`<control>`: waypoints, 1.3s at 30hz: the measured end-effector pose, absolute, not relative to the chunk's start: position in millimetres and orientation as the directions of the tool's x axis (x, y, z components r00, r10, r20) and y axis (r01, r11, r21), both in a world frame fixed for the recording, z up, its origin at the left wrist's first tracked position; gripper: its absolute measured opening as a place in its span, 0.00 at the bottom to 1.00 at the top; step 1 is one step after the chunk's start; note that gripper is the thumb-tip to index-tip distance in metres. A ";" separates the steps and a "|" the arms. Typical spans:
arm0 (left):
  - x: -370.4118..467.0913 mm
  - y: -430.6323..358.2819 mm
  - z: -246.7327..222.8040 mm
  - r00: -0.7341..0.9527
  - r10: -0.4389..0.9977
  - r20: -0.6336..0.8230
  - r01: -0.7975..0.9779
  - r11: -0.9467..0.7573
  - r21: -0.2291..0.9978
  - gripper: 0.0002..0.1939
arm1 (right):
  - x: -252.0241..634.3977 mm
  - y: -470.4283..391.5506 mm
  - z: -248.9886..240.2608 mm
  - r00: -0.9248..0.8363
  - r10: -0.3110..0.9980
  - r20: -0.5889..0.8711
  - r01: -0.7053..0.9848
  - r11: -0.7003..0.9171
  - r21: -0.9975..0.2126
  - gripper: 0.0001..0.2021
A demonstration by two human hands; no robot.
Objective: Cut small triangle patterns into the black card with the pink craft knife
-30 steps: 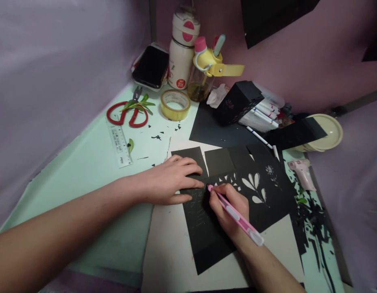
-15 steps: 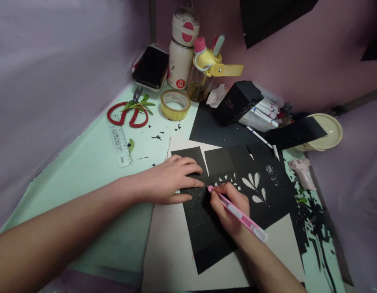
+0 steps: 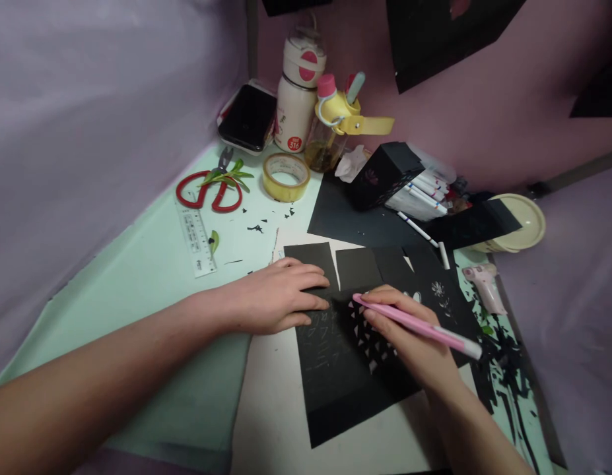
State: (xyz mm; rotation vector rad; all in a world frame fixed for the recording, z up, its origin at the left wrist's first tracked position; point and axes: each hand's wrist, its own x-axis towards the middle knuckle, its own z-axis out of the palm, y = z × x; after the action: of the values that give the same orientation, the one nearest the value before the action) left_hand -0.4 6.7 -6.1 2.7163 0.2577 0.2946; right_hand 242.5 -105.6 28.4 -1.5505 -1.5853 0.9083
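Observation:
My left hand lies flat on the left part of a black paper sheet, fingers spread and holding nothing. My right hand is closed around a pink pen-style craft knife. Its tip points left, just over the sheet's upper middle; whether it touches the paper I cannot tell. Small triangular cut-outs show beneath the right hand, which hides part of them and most of the leaf-shaped ones. Pale sketched lines run down the sheet near my left fingertips. A whitish board lies underneath.
Red-handled scissors, a clear ruler and a tape roll lie at the left back. Behind stand a white bottle and a yellow-topped bottle. Rightward are markers, a pink glue gun and black paper scraps.
My right hand has moved right with the craft knife, which now lies flatter, uncovering more triangular cut-outs and covering the leaf shapes. The left hand stays in place. The view has shifted slightly.

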 end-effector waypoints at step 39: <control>-2.3 9.6 -7.9 0.958 0.258 0.125 0.173 -0.869 0.464 0.16 | 239.5 -77.9 3.4 -0.071 0.996 -0.052 0.460 -0.013 -0.888 0.05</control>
State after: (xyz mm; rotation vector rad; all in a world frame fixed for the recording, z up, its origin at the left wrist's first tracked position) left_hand -2.3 9.6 -7.9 2.6464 0.3080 0.2520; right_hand 239.5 -77.9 3.4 -1.5408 -1.6028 1.0312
